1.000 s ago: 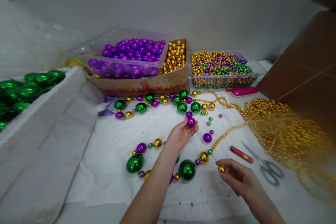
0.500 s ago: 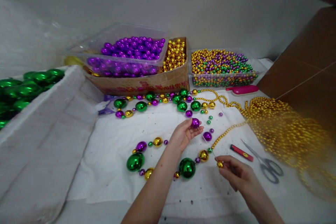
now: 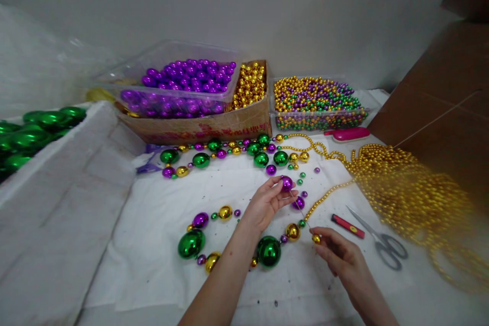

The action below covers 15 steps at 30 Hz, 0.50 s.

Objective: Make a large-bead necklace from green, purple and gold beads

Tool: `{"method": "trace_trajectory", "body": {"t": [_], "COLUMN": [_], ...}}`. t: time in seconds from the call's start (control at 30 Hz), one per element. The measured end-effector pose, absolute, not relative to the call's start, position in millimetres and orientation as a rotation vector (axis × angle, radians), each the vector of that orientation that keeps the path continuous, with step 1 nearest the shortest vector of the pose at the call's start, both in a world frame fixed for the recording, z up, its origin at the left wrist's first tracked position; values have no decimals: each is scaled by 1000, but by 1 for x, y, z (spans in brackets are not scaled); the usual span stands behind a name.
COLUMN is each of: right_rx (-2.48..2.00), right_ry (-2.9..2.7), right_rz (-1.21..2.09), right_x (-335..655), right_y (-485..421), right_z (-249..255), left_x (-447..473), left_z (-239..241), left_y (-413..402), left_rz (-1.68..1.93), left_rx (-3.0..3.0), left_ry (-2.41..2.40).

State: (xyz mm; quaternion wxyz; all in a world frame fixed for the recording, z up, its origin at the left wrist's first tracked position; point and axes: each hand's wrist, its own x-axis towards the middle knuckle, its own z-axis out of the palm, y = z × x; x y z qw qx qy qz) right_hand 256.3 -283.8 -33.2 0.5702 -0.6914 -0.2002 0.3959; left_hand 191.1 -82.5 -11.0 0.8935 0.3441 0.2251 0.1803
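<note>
My left hand (image 3: 265,204) pinches a purple bead (image 3: 286,183) above the white cloth (image 3: 160,244). My right hand (image 3: 338,254) pinches a small gold bead (image 3: 316,238) with a thin needle or wire (image 3: 300,209) running up from it toward the purple bead. Just below my hands lies a partly strung chain of green, gold and purple beads (image 3: 268,250). A loose purple bead (image 3: 298,203) rests between my hands.
A finished bead chain (image 3: 229,153) lies further back. Behind it stand a tub of purple beads (image 3: 179,86), a cardboard box of gold beads (image 3: 250,86) and a tub of mixed small beads (image 3: 317,102). Gold bead strands (image 3: 408,188), scissors (image 3: 385,244), a red lighter (image 3: 347,225) right; green balls (image 3: 34,132) left.
My left hand has carried the purple bead a little to the right and toward the needle. My right hand stays nearly still with the gold bead.
</note>
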Motion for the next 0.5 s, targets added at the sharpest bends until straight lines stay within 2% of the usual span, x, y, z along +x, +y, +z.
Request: {"method": "trace_trajectory", "body": {"t": [0.5], "right_rx": [-1655], "right_ry": [-596], "right_rz": [822], "right_x": [258], "right_y": [-286], "right_z": [-37], "left_x": [190], "left_z": [-12], "left_y": [-86], "left_rz": [429], "left_rx": [925], "left_ry": [616]}}
